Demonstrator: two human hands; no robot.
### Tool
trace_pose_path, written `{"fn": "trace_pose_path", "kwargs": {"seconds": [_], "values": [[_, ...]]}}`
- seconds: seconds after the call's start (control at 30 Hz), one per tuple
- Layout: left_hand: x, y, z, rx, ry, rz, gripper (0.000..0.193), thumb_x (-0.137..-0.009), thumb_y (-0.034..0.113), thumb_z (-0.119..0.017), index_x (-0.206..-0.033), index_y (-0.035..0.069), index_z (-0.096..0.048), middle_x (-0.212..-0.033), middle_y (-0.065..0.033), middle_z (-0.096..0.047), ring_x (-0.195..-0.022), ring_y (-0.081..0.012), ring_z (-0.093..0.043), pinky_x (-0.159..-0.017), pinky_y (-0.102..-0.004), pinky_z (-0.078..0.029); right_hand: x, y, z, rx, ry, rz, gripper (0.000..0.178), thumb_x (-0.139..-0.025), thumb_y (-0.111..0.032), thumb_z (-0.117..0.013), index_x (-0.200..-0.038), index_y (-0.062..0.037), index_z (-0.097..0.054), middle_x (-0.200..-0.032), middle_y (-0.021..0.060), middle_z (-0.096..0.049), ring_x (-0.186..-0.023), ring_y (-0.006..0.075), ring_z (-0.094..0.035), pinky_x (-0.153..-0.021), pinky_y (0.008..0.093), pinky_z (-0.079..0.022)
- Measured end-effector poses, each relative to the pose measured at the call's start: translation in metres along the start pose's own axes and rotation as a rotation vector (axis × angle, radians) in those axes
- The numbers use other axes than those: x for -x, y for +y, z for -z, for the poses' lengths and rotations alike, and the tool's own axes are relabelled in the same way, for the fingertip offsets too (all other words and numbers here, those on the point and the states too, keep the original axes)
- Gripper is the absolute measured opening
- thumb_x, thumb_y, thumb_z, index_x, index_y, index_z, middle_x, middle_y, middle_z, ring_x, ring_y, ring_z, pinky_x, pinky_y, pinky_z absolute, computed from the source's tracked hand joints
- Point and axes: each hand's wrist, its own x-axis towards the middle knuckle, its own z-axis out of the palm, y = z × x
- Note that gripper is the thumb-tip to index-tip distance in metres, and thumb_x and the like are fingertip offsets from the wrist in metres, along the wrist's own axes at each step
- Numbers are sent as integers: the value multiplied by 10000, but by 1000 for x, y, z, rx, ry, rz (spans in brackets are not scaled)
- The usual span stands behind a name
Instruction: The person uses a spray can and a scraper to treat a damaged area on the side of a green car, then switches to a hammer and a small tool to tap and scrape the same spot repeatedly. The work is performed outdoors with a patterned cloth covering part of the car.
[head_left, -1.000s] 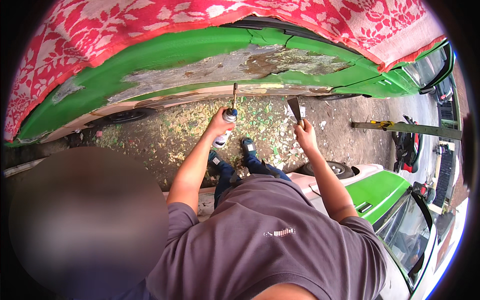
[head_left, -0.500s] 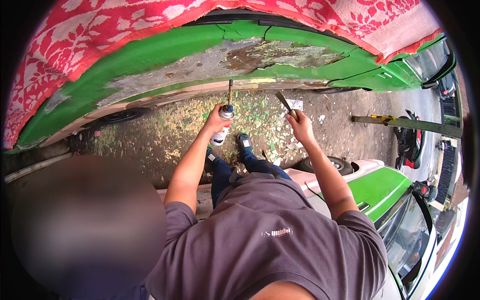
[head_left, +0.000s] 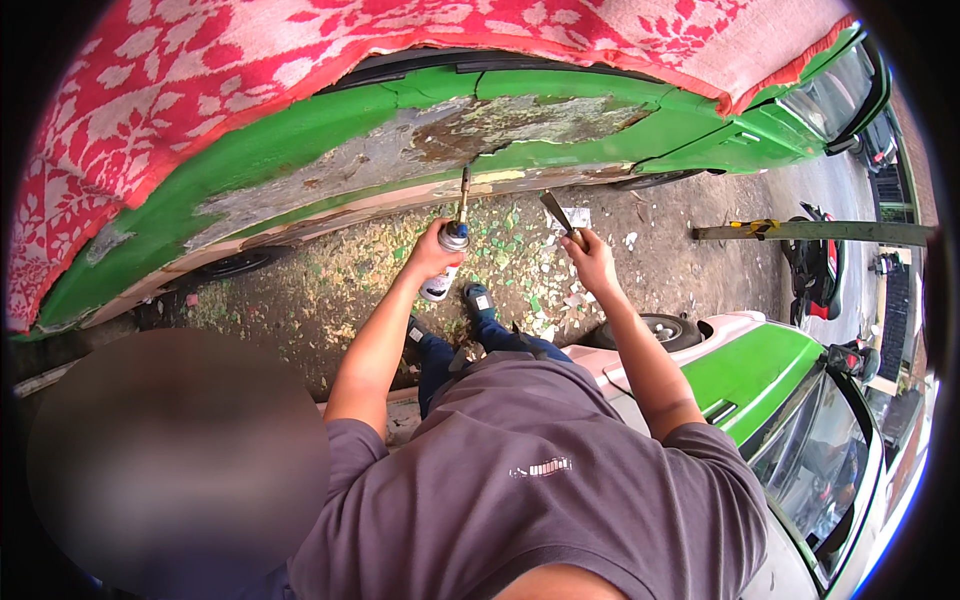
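Observation:
My left hand is wrapped round a blowtorch, a white gas can with a blue-collared head and a metal nozzle. The nozzle points up toward the green car panel in front of me. Whether a flame burns at its tip cannot be seen. In my right hand is a scraper with a flat dark blade, gripped by its handle and held apart from the panel. Paint is stripped from a long patch of the panel, leaving grey and brown surface with ragged edges.
A red and pink patterned cloth drapes over the car's top. Paint flakes litter the ground around my feet. Behind my right arm stands another green and white car. A post juts in at right; a blurred person is at left.
The view has shifted slightly, so the car panel sits a little lower. The scraper blade has tilted slightly and my right hand is a bit lower. Both hands keep their tools.

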Motion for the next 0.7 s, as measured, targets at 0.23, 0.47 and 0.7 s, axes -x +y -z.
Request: {"fn": "trace_pose_path", "kwargs": {"seconds": [0.23,0.47,0.7], "values": [[-10,52,-8,-3,-107,-106,655,-642,64,-810,-1205,54,-476,-1052,-41,-608,-977,-140,-584,-892,-312,-467,-13,39,16,-92,124,39,328,-862,-309,-654,-1024,-24,-637,-727,129,-620,-661,209,-575,-658,357,-461],[-19,74,-16,61,-185,-103,695,-621,78,-824,-1222,50,-475,-1014,-65,-637,-942,-139,-601,-847,-314,-488,-6,35,29,-164,156,13,327,-854,-301,-666,-1029,-27,-634,-685,97,-596,-628,184,-540,-619,348,-442],[-30,76,-15,-36,-194,-156,646,-617,138,-838,-1171,62,-513,-1026,-84,-645,-956,-177,-614,-869,-330,-484,25,30,42,-141,286,-18,362,-853,-334,-665,-1054,-34,-634,-730,104,-628,-660,176,-583,-642,332,-459]]}}
